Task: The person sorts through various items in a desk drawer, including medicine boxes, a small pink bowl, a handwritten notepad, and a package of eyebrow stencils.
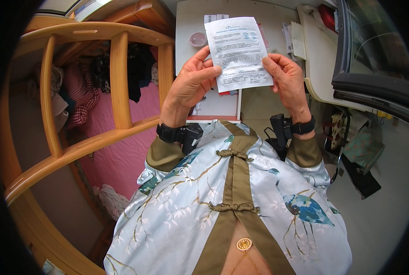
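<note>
A flat white sachet, printed with small text and a row of little pictures, is held up in front of me. My left hand pinches its left edge, thumb on the front and fingers behind. On the opposite side my right hand grips the lower right edge in the same way. Both wrists carry black strapped devices. Behind the sachet is a white desk, partly hidden by it. A small round pink container stands on the desk near my left fingers.
To the left rises a wooden bed rail beside a pink sheet with heaped clothes. A dark-framed screen or window panel juts in at the upper right. An open white drawer lies below the sachet; a green bag is at right.
</note>
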Available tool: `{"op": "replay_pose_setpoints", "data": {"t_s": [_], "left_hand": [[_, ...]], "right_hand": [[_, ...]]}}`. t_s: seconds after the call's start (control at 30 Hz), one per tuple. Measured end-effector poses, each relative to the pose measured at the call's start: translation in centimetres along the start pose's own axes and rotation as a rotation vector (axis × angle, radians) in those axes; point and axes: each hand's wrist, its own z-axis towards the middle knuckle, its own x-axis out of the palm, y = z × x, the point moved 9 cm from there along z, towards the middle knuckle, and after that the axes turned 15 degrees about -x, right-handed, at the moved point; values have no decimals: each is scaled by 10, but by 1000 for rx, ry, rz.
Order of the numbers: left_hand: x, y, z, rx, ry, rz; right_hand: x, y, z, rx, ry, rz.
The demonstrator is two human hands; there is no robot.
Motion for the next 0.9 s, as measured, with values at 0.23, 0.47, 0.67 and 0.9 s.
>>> {"op": "replay_pose_setpoints", "data": {"t_s": [0.23,0.47,0.67,0.9], "left_hand": [[2,1,-4,2,-14,7],[3,2,-5,5,-10,11],[5,3,-6,3,-2,14],[3,2,-9,6,-12,16]], "right_hand": [[1,-1,-2,2,6,-2],[0,-2,-4,-12,29,5],[-1,-3,-6,-9,12,14],[3,-2,-6,-5,23,28]]}}
